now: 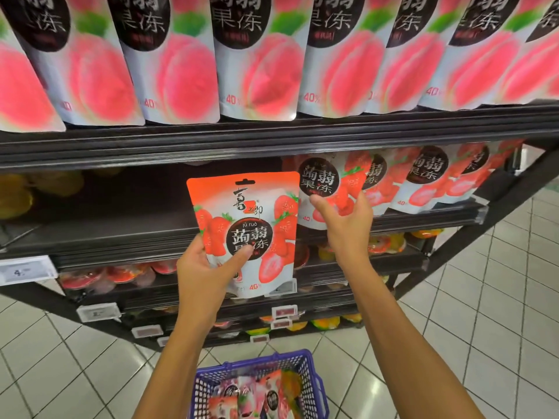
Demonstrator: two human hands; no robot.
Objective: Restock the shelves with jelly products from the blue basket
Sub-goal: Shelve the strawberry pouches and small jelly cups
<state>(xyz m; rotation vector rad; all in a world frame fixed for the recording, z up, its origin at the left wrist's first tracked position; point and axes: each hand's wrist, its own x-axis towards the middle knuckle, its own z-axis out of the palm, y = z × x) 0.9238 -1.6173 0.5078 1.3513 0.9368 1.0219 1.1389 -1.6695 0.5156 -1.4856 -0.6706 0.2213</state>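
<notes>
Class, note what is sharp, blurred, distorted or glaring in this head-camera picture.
Head view: the strawberry pouch in the left hand is sharp; the right hand grips a softer shelf pouch; the peach pouches on the top shelf are blurred; the shelf edge bows from the wide-angle lens; the floor tiles show soft glare.

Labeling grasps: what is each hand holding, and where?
Left hand grips a strawberry jelly pouch at its lower left edge. Right hand grips the shelved pouch by its lower part.
</notes>
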